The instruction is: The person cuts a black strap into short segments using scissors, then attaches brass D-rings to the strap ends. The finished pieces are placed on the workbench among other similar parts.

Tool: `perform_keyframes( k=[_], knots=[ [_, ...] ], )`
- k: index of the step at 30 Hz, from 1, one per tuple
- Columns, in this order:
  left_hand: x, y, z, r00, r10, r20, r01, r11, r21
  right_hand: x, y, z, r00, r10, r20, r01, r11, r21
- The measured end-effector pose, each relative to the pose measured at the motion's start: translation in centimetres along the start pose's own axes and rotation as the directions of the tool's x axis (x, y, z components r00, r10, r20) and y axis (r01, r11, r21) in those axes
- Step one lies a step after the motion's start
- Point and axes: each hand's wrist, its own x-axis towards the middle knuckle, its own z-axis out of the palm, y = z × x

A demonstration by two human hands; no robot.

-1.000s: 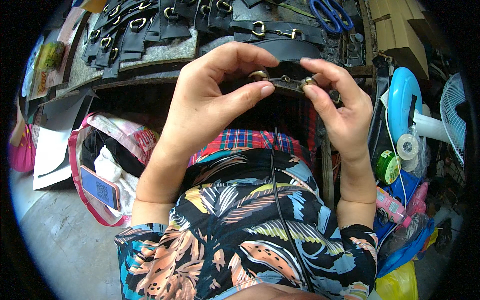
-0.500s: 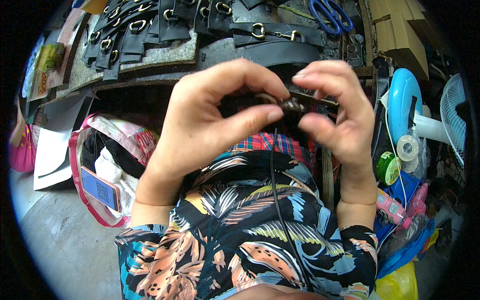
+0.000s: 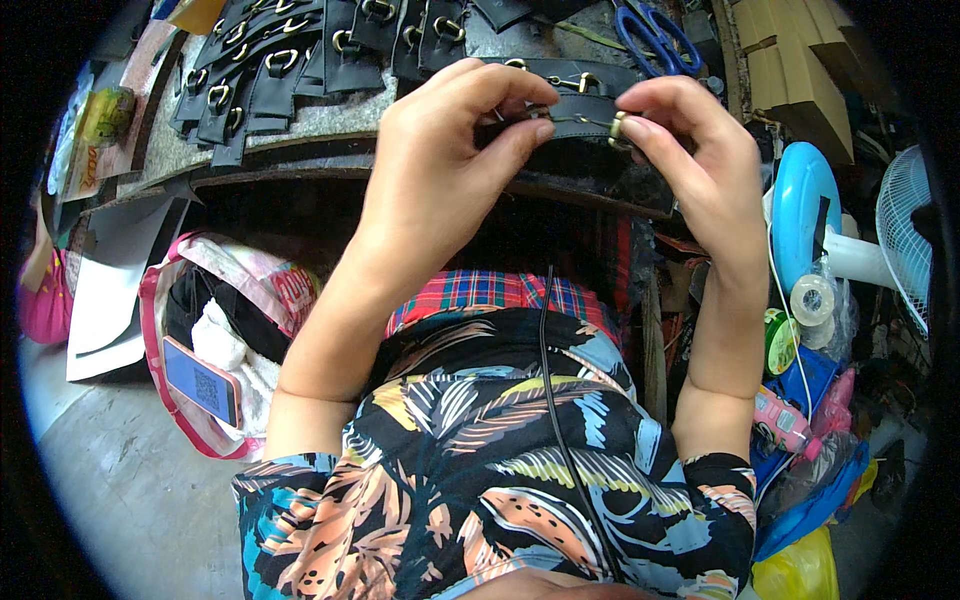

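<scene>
Over the bench edge, both my hands hold a brass-coloured metal fitting (image 3: 618, 130) with a ring and a thin link. My left hand (image 3: 430, 160) pinches one end between thumb and fingers, which partly hide it. At the other end, the thumb and fingers of my right hand (image 3: 705, 150) are closed on the ring. Just beyond lies a black strap (image 3: 630, 82) with a similar brass-coloured fitting. Left of it, several black leather tabs (image 3: 270, 90) with D-shaped rings are spread on the bench.
Blue-handled scissors (image 3: 655, 40) lie at the bench's far right. Cardboard (image 3: 800, 80) stands beyond them. A white fan (image 3: 905, 230), tape rolls (image 3: 812, 296) and a pink bottle (image 3: 785, 422) are at right. An open bag (image 3: 150, 345) with a phone (image 3: 203, 382) sits at left.
Both hands have moved away from my body, up over the bench edge. My right fingers, apart before, are now closed on the fitting's ring, and the fitting shows stretched between the hands.
</scene>
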Motion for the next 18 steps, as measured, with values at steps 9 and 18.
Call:
perform_keyframes(
  k=[9, 18],
  knots=[
    [-0.4, -1.6, 0.9, 0.946, 0.325, 0.008, -0.25, 0.711, 0.657, 1.1, 1.9, 1.0, 0.999, -0.01, -0.038, -0.005, 0.917, -0.398],
    [-0.5, -2.6, 0.9, 0.926, 0.378, 0.009, -0.309, 0.743, 0.594, -0.1, 2.2, 0.4, 0.996, -0.064, -0.069, 0.045, 0.969, -0.244]
  ],
)
